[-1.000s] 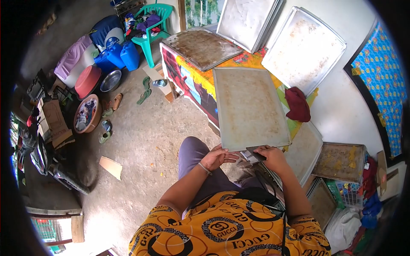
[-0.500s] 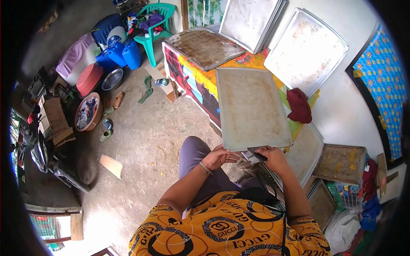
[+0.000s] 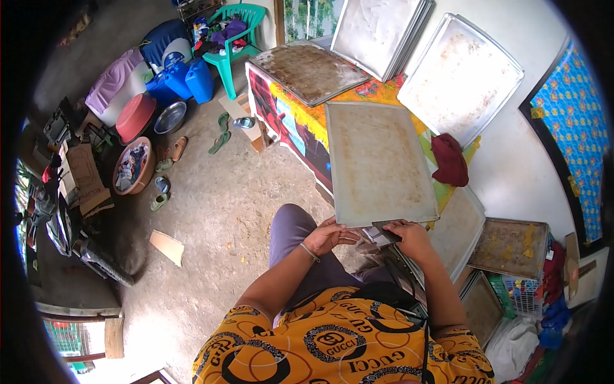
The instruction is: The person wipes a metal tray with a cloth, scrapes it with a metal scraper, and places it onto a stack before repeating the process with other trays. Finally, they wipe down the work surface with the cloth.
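A worn, brown-stained metal baking tray (image 3: 382,163) lies in front of me, its far part over the cloth-covered table. At its near left corner is my left hand (image 3: 328,235), thumb on the rim and fingers beneath, closed on that edge. My right hand (image 3: 407,235) pinches a flat, dark scraper-like piece (image 3: 387,232) at the tray's near right edge. Its exact kind is partly hidden by my fingers. A dark red cloth (image 3: 449,160) lies beside the tray's right edge.
A stained tray (image 3: 310,72) lies on the table's far end; another tray (image 3: 462,80) leans on the wall. At right, a tray (image 3: 510,246) tops a plastic basket (image 3: 523,291). Slippers (image 3: 220,142), a laundry basin (image 3: 134,166) and a green chair (image 3: 234,54) stand left.
The whole view has shifted very slightly. Both hands keep their places at the tray's near edge.
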`<state>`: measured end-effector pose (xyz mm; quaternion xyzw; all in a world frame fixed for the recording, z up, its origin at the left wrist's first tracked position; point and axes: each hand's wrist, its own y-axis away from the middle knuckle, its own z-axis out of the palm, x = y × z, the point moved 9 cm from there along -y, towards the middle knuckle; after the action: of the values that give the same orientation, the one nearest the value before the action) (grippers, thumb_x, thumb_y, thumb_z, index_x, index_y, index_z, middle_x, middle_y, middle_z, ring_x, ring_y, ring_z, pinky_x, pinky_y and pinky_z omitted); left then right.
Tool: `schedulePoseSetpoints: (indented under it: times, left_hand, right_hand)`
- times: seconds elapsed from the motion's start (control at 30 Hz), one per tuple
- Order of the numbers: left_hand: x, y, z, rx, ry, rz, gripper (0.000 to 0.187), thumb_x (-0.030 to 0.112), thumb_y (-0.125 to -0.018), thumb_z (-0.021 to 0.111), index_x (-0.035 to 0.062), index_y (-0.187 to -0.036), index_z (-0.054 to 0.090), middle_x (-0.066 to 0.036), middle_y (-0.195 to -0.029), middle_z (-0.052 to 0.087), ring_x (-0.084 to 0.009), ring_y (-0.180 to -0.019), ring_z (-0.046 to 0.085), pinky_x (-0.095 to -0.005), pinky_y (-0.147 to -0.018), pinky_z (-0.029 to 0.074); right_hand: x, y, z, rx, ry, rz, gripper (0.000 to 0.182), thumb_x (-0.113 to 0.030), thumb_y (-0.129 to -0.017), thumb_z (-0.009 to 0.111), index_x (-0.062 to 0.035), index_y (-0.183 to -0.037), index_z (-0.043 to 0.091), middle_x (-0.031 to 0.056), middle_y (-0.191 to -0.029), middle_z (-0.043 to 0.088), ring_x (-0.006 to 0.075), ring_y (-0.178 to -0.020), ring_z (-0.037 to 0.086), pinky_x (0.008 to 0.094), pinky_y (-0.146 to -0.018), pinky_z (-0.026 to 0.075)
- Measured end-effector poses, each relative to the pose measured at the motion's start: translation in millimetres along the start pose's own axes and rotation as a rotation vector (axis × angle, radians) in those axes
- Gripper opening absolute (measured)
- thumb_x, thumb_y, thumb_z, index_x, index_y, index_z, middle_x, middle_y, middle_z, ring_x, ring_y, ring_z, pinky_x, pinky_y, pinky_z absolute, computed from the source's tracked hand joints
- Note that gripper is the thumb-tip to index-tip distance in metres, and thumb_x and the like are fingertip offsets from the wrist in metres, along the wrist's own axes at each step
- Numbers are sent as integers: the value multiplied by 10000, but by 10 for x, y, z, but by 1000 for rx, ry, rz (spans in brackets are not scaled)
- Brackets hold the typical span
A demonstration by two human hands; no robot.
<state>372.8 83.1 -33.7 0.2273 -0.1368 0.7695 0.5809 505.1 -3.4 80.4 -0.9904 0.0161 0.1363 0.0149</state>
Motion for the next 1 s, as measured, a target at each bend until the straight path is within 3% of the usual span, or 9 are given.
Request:
schedulePoseSetpoints:
  times: [0.1, 0.4, 0.5, 0.8, 0.9, 1.0]
  left_hand:
    - [0, 1, -4, 5, -1, 1, 508, 126, -872, 544, 24, -1335, 360, -216, -1243, 529, -341, -1038, 590, -482, -948, 440]
    - [3, -3, -7, 1, -14, -1, 513, 98, -882, 527, 35, -1354, 335, -227, -1258, 516, -339, -1038, 594, -484, -940, 448]
    - [3, -3, -7, -7, -13, 0, 510, 88, -887, 527, 38, -1355, 332, -226, -1258, 515, -338, -1037, 596, -482, -939, 453]
    - [-14, -12, -27, -9, -21, 2, 493, 77, -883, 553, 42, -1335, 359, -215, -1255, 519, -334, -1034, 598, -478, -936, 462]
    - [-18, -14, -40, -9, -31, 6, 487, 73, -880, 557, 44, -1328, 371, -210, -1252, 523, -331, -1029, 601, -476, -933, 465]
    - [-14, -10, -36, -9, -39, 10, 486, 67, -876, 563, 50, -1325, 378, -205, -1248, 528, -328, -1027, 603, -475, -930, 468]
  right_hand:
    - [79, 5, 87, -51, 1, 45, 406, -73, -697, 593, -183, -1083, 654, 28, -1089, 643, 233, -997, 601, 362, -853, 478]
    - [68, 10, 74, -34, 8, 26, 432, -66, -676, 612, -181, -1090, 655, 28, -1108, 640, 229, -1014, 598, 355, -861, 477]
    - [11, 4, 7, 27, -13, -14, 368, -52, -687, 599, -113, -1045, 657, 71, -1045, 652, 277, -931, 623, 362, -808, 493]
    - [-22, 3, -35, 50, -25, -29, 352, -43, -704, 583, -109, -1041, 661, 72, -1027, 658, 276, -923, 627, 365, -802, 495]
    - [54, 7, 48, -19, 2, 27, 378, -99, -705, 604, -172, -1072, 663, 16, -1108, 643, 220, -1015, 600, 352, -862, 477]
    - [45, 0, 49, -42, 0, 30, 376, -96, -706, 603, -168, -1070, 663, 17, -1109, 643, 220, -1016, 600, 352, -863, 477]
